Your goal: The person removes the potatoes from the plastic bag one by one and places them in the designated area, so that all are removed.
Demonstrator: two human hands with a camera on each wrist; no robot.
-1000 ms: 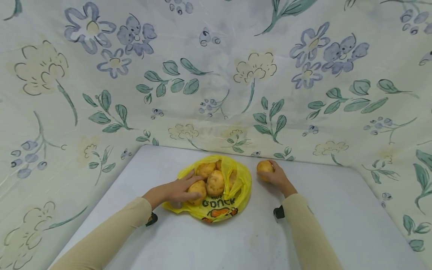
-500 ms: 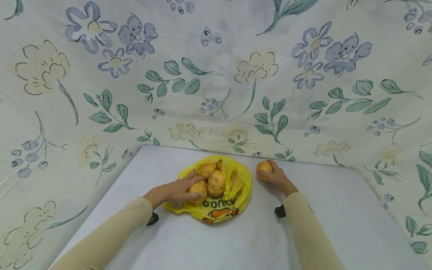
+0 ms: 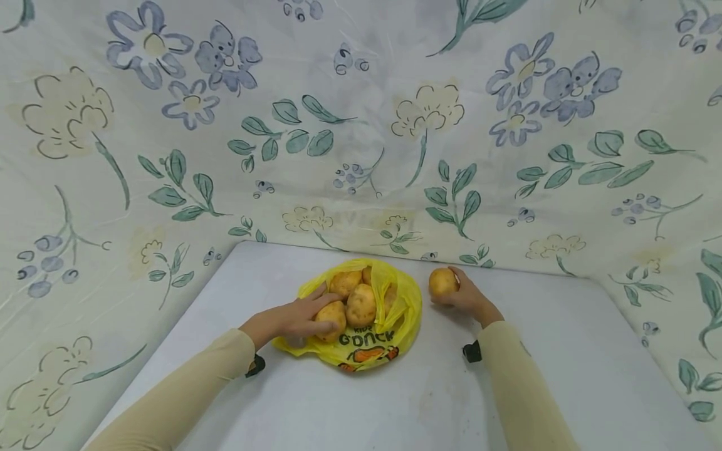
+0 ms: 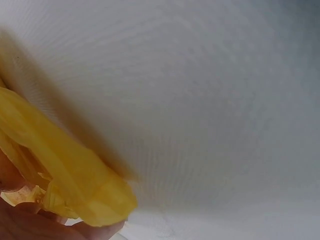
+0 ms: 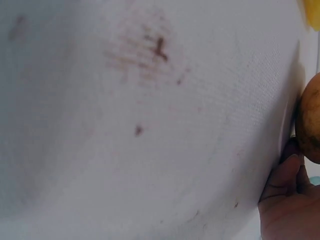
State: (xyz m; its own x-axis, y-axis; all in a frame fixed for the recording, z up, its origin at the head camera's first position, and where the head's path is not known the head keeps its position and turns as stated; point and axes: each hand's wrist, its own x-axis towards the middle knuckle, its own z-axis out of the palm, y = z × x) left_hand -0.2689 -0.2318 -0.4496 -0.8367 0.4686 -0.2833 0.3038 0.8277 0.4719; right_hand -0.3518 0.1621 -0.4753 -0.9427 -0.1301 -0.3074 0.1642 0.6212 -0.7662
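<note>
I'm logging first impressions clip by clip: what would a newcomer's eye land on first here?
Probably the bright yellow bag of potatoes near the middle of the white tabletop, its left potato between the thumb and fingers of the left grip. Next, a single potato held in the right grip, just right of the bag. Behind it all, the floral backdrop fills the upper head view.

One yellow plastic bag [image 3: 407, 326], five visible potatoes [image 3: 361, 307] in or on it, one separate potato [image 3: 441, 284] farther right, one left hand [image 3: 300, 318], one right hand [image 3: 467, 297], two black wrist devices [image 3: 472, 352], one white table [image 3: 361, 413].
</note>
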